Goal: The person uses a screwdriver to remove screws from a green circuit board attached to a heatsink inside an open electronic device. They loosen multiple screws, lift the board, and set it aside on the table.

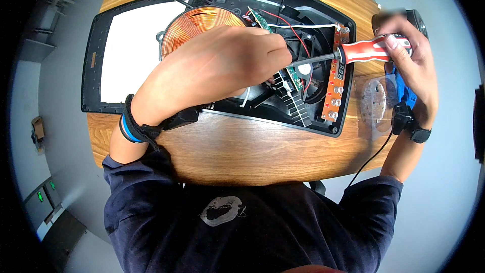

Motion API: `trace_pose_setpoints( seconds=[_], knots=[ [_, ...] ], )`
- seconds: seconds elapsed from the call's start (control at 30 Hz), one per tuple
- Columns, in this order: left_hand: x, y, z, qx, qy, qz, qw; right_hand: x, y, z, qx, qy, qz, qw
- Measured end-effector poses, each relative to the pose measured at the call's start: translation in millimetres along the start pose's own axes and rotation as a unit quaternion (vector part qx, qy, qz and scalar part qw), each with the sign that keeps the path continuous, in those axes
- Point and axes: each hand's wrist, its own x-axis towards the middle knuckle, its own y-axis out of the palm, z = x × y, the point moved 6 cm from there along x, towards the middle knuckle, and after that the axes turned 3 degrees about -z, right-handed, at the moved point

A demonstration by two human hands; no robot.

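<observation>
My right hand (pixel 409 60) grips the red-and-white handle of a screwdriver (pixel 366 50), whose metal shaft points left to my left hand. My left hand (pixel 242 58) has curled fingers at the shaft's tip, over a green circuit board (pixel 292 77) with a metal heatsink (pixel 294 101); what they hold is hidden. These parts lie in an opened black appliance casing (pixel 335 129), with a copper coil (pixel 187 20) partly behind my left hand, a black fan (pixel 317 86), red and white wires, and an orange button board (pixel 331 98) with a small display along the right side.
A white panel in a black frame (pixel 121 50) lies left on the wooden table (pixel 242 156). Black cables run along the back. At the right are a clear plastic tray (pixel 374 103), a blue object (pixel 404 91) and a dark device on a cord beside my right wrist.
</observation>
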Motion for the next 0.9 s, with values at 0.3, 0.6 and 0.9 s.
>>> trace_pose_setpoints(
  seconds=[0.3, 0.6, 0.9],
  knots=[
    [0.2, -0.3, -0.9, -0.001, -0.009, -0.019, 1.0, -26.0, -6.5, 12.4, -0.029, -0.001, -0.09, 0.995],
    [-0.9, -4.8, -4.1, 0.003, -0.057, 0.048, 0.997, -70.9, 1.7, 0.7, -0.237, -0.002, -0.303, 0.923],
    [-3.0, -15.6, -7.0, -0.067, -0.064, 0.064, 0.994, -86.5, 31.2, -16.4, -0.331, 0.029, -0.256, 0.908]
  ],
)
